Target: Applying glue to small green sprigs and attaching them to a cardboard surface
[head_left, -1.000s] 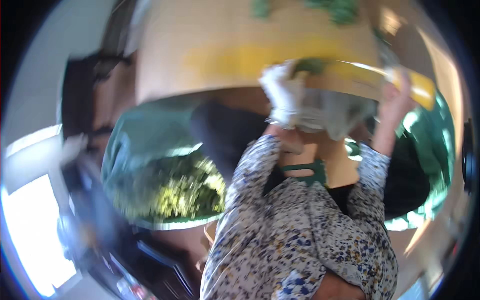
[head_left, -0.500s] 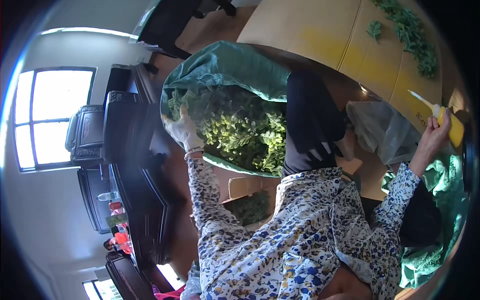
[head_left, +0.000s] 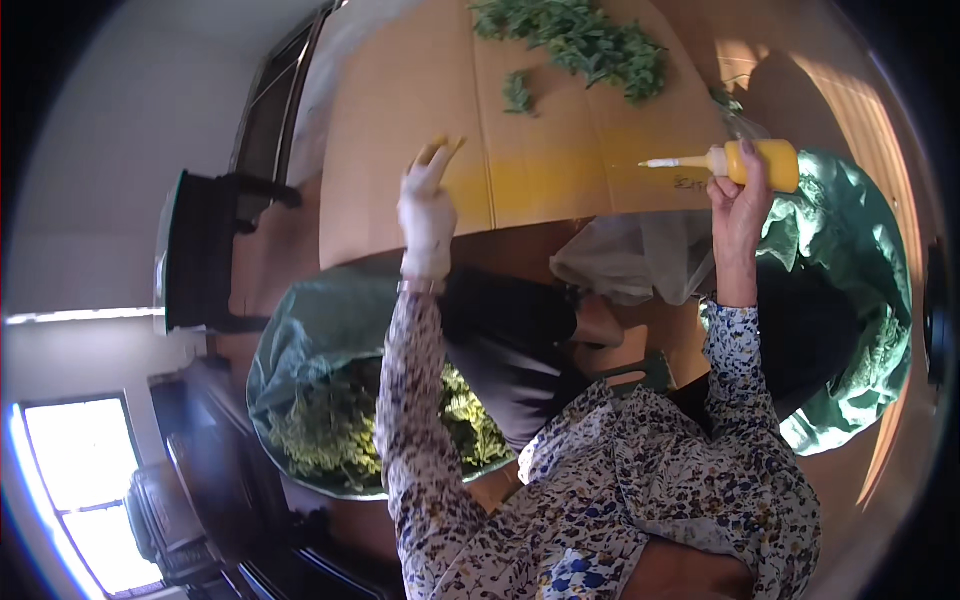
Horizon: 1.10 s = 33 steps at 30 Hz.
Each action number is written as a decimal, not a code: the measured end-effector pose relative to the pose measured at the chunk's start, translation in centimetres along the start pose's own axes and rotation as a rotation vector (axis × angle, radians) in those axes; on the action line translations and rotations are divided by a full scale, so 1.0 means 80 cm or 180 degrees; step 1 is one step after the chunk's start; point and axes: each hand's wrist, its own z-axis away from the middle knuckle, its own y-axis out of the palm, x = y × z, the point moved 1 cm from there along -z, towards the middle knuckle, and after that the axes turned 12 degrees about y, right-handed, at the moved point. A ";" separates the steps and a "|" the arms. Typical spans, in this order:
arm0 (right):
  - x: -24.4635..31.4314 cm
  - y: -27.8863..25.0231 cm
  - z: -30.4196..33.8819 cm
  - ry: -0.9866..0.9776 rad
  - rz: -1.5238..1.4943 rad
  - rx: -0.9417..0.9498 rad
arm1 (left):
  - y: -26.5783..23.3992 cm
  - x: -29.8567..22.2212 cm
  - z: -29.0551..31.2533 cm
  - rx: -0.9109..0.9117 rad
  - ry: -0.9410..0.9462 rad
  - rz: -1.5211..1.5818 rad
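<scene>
My left hand (head_left: 428, 215), in a white glove with yellow-stained fingertips bare, is over the cardboard sheet (head_left: 400, 90). Its fingers stretch forward, slightly apart, and nothing shows in them. At the right, my right hand (head_left: 740, 205) wraps round a yellow squeeze bottle (head_left: 772, 166), held sideways with its long pale nozzle pointing left above the cardboard. Yellow stains mark the cardboard's near part. Farther off on it lies a heap of green artificial leaf sprigs (head_left: 590, 45), with a small loose sprig (head_left: 518, 92) beside it.
A green sack (head_left: 300, 325) of leaf sprigs (head_left: 335, 425) stands at my left, partly behind my forearm. Another green sack (head_left: 885, 250) lies at the right. Clear plastic (head_left: 640, 255) hangs near the cardboard's front edge. Dark furniture (head_left: 200, 250) stands at the far left.
My left hand has left the sack of leaves and come over the cardboard. The bottle in my right hand has turned its nozzle leftward. The whole view has swung toward the cardboard.
</scene>
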 end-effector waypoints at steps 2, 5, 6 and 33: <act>0.004 -0.003 0.001 -0.0046 -0.0068 -0.0062 | 0.054 0.021 -0.064 0.0227 0.0659 -0.0129; 0.006 -0.010 0.003 -0.0102 -0.0051 -0.0179 | 0.118 0.059 -0.143 0.0971 0.1171 -0.0755; 0.007 -0.013 0.004 -0.0072 -0.0018 -0.0207 | 0.133 0.070 -0.154 0.0773 0.1336 -0.0614; 0.006 -0.025 0.002 -0.0073 -0.0235 -0.0097 | 0.110 -0.071 0.015 -0.0894 -0.0459 0.1307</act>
